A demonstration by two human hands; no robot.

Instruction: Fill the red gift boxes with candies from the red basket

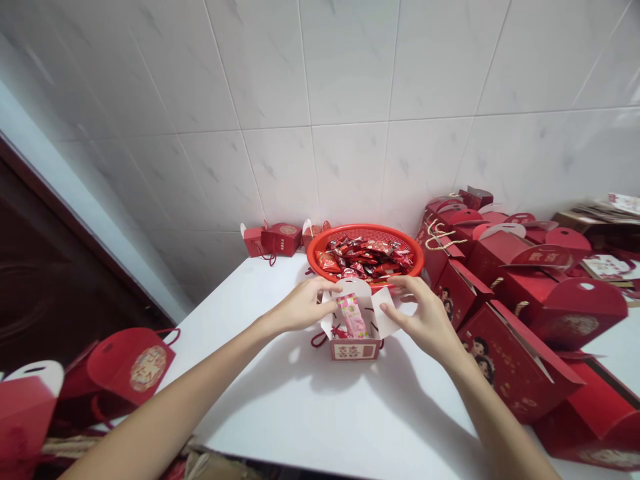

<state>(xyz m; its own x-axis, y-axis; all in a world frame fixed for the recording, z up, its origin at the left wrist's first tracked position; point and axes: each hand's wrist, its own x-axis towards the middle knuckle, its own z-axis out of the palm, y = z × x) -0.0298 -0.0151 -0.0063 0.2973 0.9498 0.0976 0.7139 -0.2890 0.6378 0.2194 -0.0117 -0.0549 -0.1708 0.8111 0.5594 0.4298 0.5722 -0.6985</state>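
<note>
An open small red and white box [355,350] stands on the white table [280,400], its flaps spread. Inside lie a pink and green wrapped packet [353,316] and some red wrapped pieces. My left hand [307,303] pinches the box's left flap between thumb and fingers. On the other side, my right hand [423,313] has its thumb and fingers around the right white flap [388,313]. Just behind the box, a red plastic basket [419,257] holds many red-wrapped sweets.
Closed red gift boxes [555,300] with rope handles crowd the right side. More red boxes [125,367] are at the lower left, and small ones [283,239] stand against the tiled wall [350,160]. Flat cards [607,267] lie at the far right.
</note>
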